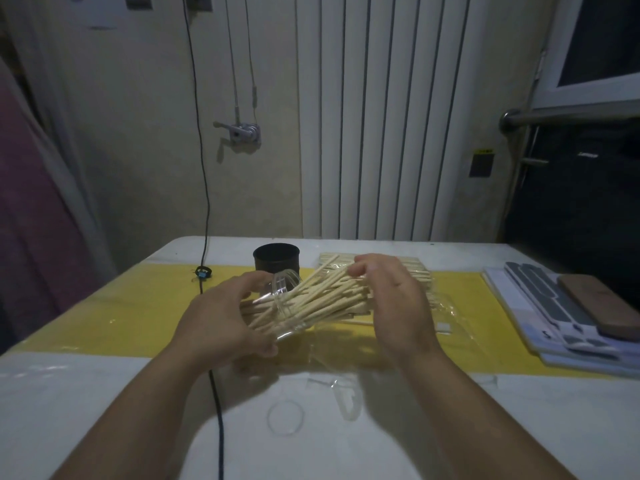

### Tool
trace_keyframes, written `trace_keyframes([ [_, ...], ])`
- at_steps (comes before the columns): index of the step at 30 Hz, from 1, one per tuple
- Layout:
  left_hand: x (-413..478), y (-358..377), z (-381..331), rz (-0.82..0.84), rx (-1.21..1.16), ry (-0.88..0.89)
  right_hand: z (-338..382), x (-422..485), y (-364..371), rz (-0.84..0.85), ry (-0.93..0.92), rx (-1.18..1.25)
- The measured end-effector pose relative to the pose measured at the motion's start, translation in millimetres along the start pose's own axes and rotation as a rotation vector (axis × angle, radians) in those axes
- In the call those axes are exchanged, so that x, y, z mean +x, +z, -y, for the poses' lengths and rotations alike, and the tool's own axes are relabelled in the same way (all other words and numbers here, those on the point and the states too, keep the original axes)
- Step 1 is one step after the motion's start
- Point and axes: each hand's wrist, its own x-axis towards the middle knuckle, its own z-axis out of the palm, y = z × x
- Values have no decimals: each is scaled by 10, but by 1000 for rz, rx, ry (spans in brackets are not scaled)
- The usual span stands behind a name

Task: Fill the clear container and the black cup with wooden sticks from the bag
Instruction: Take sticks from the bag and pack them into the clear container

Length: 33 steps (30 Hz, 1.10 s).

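Clamping light, stiff wooden sticks mid-bundle (they splay easily), right grip is feeding the slippery clear container that left grip is clasping.

A white table, a yellow strip across it (the cup stands at its far edge); a cable, clear bag, lid and sheets lie there.

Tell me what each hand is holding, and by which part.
Left hand grips the container round its side; right hand holds the sticks near their free ends.
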Motion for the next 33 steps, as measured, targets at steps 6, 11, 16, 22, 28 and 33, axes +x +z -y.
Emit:
trace_keyframes([
  [6, 3, 1, -5, 3, -1, -5, -17, 48, -63, -92, -5, -23],
  [11, 5, 1, -1, -15, -19, -35, -44, 100, -185, -101, 85, -115],
  [16, 14, 15, 18, -60, -53, -74, -175, 138, -276, 131, 181, -422],
  [22, 36, 16, 54, -61, -138, -96, -508, 118, -253, 543, 269, -790],
  [28, 32, 12, 67, -60, -174, -105, -745, 136, -221, 617, 196, -1064],
  [33, 37, 4, 72, -58, -205, -113, -784, 232, -37, 558, 133, -1238],
])
